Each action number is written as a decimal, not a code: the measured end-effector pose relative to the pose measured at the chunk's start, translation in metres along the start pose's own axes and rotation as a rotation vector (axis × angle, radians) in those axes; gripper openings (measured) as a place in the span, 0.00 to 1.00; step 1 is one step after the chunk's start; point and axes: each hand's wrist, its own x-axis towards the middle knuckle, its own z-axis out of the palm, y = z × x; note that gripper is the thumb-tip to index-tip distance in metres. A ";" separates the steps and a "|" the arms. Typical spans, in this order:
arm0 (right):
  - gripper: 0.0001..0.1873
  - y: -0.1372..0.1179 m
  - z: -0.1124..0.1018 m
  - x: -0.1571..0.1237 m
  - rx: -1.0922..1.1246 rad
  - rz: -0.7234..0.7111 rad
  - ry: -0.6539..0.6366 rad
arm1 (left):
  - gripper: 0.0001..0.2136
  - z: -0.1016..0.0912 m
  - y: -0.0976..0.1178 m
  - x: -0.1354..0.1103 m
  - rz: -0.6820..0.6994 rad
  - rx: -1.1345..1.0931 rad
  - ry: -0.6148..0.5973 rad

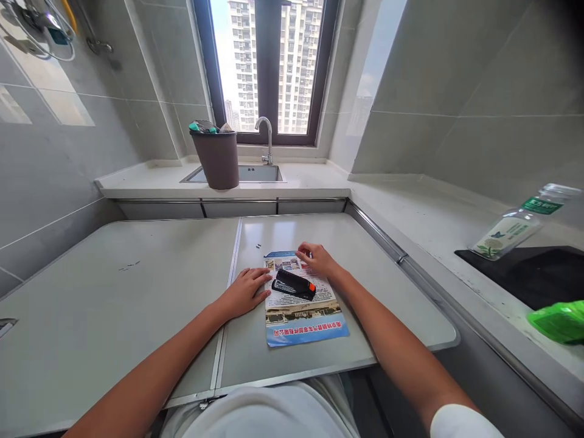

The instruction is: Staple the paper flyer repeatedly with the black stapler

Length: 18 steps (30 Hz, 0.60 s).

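Stapler (294, 285) could slide if the leaflet (303, 315) under it is tugged.
It lies loose on the leaflet, on the desk (249, 359); the left hand (249, 291), open, fingertips over the near-left edge; farther off, the right hand (317, 258) curls at the far corner, whether pinching I cannot tell.

cam: head-worn | faces fwd+dn | tbl (155, 340) close below | window (267, 67) far, top ctr
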 end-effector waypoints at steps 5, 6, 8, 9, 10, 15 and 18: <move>0.24 -0.034 -0.022 -0.021 -0.002 -0.303 -0.527 | 0.18 0.000 -0.001 0.000 -0.001 -0.011 -0.006; 0.26 -0.040 -0.021 -0.023 -0.042 -0.323 -0.537 | 0.18 0.000 -0.001 0.000 0.000 -0.016 -0.003; 0.26 -0.048 -0.018 -0.025 -0.140 -0.347 -0.487 | 0.18 0.001 -0.002 -0.001 -0.003 -0.027 0.008; 0.23 -0.050 -0.017 -0.025 -0.181 -0.364 -0.455 | 0.18 0.001 -0.003 -0.001 -0.004 -0.030 0.012; 0.20 -0.051 -0.016 -0.025 -0.209 -0.381 -0.428 | 0.18 0.001 -0.004 -0.001 -0.005 -0.033 0.013; 0.13 -0.044 -0.018 -0.022 -0.195 -0.331 -0.278 | 0.19 0.001 -0.005 -0.001 -0.005 -0.038 0.001; 0.13 -0.040 -0.016 -0.020 -0.179 -0.309 -0.220 | 0.19 0.002 -0.006 -0.001 -0.008 -0.038 -0.001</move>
